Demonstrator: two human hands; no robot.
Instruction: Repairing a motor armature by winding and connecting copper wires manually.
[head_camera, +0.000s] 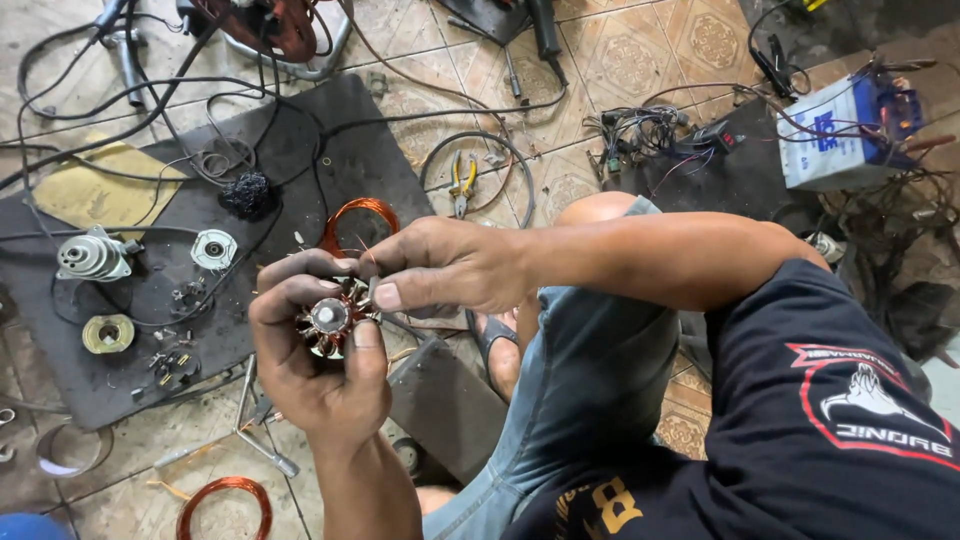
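My left hand (318, 372) is closed around a small round stator core (330, 318) with metal poles and copper-coloured winding, held above the floor. My right hand (440, 265) comes in from the right, its thumb and fingers pinching at the core's upper right edge. A thin strand of copper wire seems to run from the core toward the copper wire coil (358, 218) lying just behind my hands on the black mat (330, 140).
The mat holds a small motor (92, 256), round metal parts (108, 333) and black cables. Yellow-handled pliers (462, 183) lie on the tiled floor. A white and blue battery (842, 130) with wires sits far right. Another copper coil (225, 506) lies bottom left.
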